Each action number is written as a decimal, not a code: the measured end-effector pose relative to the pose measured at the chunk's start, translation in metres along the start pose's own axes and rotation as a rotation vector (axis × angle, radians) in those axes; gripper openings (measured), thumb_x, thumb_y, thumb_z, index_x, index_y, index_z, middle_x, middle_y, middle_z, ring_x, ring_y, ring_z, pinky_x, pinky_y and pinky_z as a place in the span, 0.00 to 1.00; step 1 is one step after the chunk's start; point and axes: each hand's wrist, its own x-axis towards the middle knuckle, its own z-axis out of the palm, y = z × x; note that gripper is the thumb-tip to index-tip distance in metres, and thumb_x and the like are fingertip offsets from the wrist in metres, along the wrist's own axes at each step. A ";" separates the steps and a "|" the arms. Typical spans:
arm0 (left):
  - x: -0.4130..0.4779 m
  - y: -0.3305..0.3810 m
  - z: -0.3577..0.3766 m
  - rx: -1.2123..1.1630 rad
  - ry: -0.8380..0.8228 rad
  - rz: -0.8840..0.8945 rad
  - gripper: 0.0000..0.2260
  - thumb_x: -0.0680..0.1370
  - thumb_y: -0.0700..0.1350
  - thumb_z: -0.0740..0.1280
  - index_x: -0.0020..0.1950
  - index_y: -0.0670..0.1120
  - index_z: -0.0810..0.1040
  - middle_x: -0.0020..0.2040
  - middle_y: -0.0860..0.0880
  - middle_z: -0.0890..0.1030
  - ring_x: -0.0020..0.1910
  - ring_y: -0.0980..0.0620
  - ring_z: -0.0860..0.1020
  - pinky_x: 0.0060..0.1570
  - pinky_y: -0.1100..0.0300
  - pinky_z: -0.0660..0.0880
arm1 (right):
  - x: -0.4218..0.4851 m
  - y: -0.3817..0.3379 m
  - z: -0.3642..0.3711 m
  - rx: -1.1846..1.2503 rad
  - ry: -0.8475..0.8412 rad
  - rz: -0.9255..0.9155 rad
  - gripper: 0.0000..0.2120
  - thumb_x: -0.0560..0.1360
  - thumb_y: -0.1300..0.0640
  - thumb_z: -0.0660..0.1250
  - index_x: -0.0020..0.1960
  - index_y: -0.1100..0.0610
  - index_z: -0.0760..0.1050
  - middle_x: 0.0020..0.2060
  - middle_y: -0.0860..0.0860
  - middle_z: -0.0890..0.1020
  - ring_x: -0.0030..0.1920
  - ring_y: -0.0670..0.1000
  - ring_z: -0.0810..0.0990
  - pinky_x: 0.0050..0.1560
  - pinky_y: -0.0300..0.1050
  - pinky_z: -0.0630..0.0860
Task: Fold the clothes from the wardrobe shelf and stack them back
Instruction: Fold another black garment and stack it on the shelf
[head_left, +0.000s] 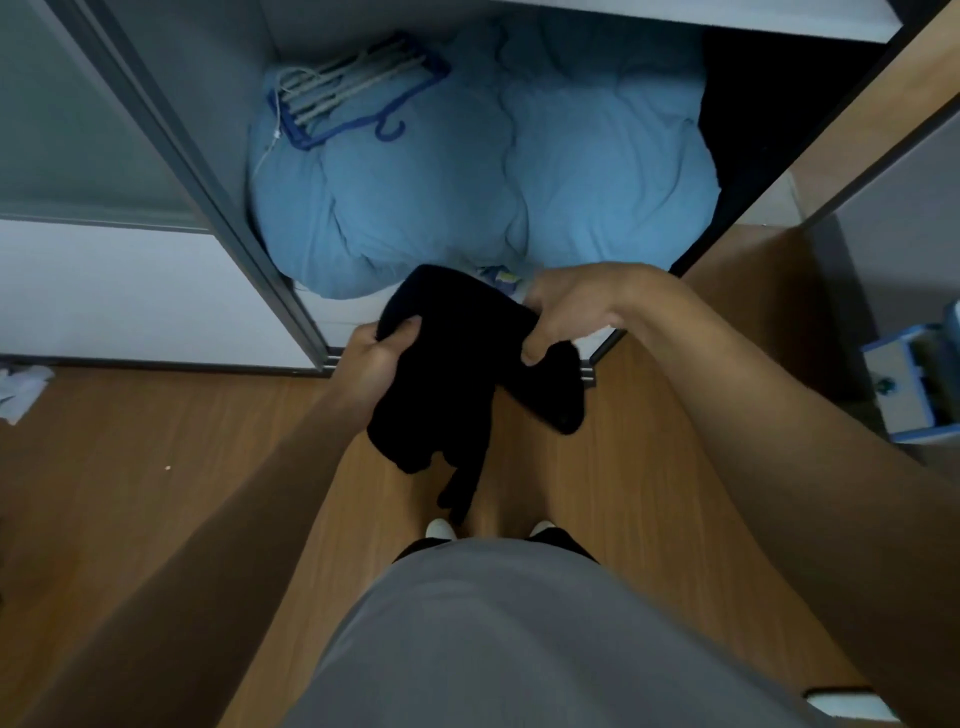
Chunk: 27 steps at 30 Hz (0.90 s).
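A black garment (462, 364) hangs bunched between my two hands, in front of the open wardrobe and above the wooden floor. My left hand (376, 364) grips its left edge with the thumb on top. My right hand (566, 312) pinches the upper right edge, fingers curled over the cloth. A loose end of the garment dangles down toward my feet. The wardrobe shelf (872, 23) shows only as a white edge at the top of the view.
A big light-blue duvet (519, 171) fills the wardrobe bottom, with a blue hanger rack (358, 93) lying on it. Dark clothes (769, 114) sit at the right inside. The sliding door frame (208, 171) stands left. A blue-white box (914, 384) is on the floor at right.
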 end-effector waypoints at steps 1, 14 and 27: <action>0.002 0.000 -0.001 0.020 0.017 -0.019 0.10 0.80 0.52 0.67 0.48 0.46 0.83 0.40 0.49 0.87 0.41 0.50 0.86 0.36 0.64 0.79 | -0.003 0.001 0.005 0.197 0.017 -0.035 0.06 0.68 0.52 0.74 0.38 0.52 0.78 0.30 0.42 0.80 0.34 0.42 0.79 0.32 0.35 0.72; -0.016 0.058 0.014 -0.349 -0.224 -0.098 0.17 0.79 0.52 0.68 0.64 0.45 0.79 0.60 0.45 0.83 0.59 0.47 0.82 0.53 0.58 0.80 | 0.022 0.038 0.042 1.913 0.028 -0.222 0.41 0.74 0.27 0.53 0.74 0.57 0.69 0.72 0.58 0.73 0.70 0.57 0.72 0.74 0.57 0.62; -0.013 0.073 0.014 0.106 -0.049 -0.034 0.19 0.79 0.58 0.67 0.61 0.46 0.80 0.52 0.47 0.86 0.51 0.49 0.85 0.52 0.56 0.81 | 0.007 0.022 0.091 0.935 0.855 -0.101 0.20 0.80 0.51 0.66 0.32 0.57 0.71 0.29 0.50 0.77 0.32 0.46 0.76 0.35 0.42 0.70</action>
